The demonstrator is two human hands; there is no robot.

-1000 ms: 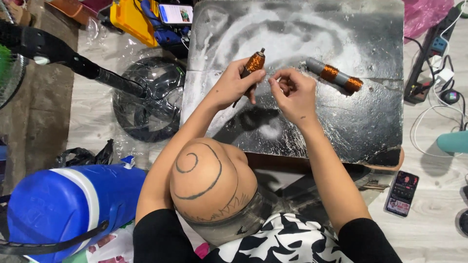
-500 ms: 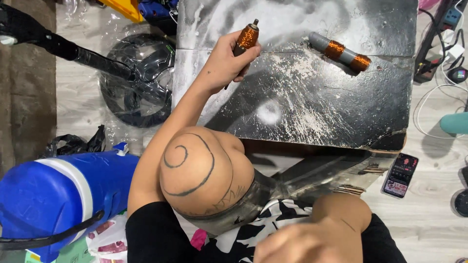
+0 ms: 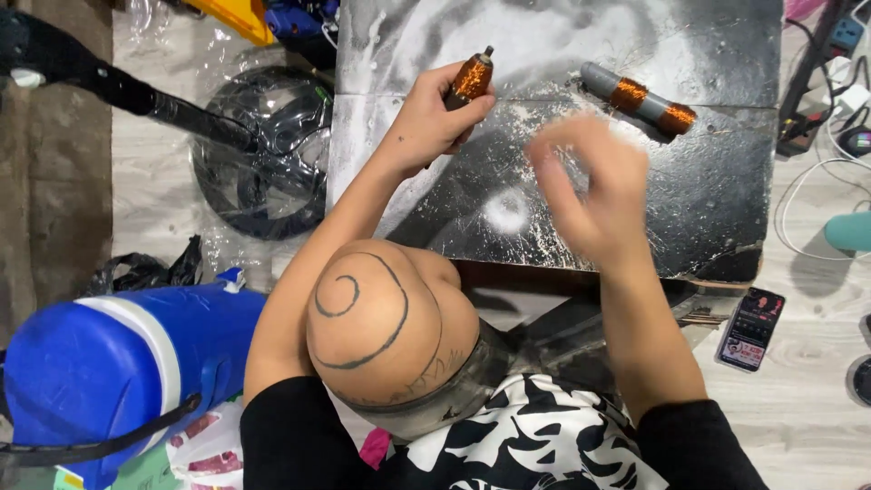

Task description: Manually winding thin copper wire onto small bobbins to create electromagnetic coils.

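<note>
Seen from above, a person sits at a dark work slab (image 3: 708,209) dusted with white powder. The left hand (image 3: 426,122) is curled closed around a copper-wound coil (image 3: 472,77) near the slab's far left part, fingers wrapped round its lower end, its dark tip pointing away. The right hand (image 3: 590,186) hovers blurred over the slab's middle, fingers loosely spread, holding nothing that can be made out. A second, longer grey coil with two copper bands (image 3: 640,98) lies on the slab beyond the right hand, apart from it. Left of the slab lie a black round fan base (image 3: 259,159) and a blue cooler (image 3: 118,363); right of it, a phone (image 3: 751,328) on pale wooden flooring.
</note>
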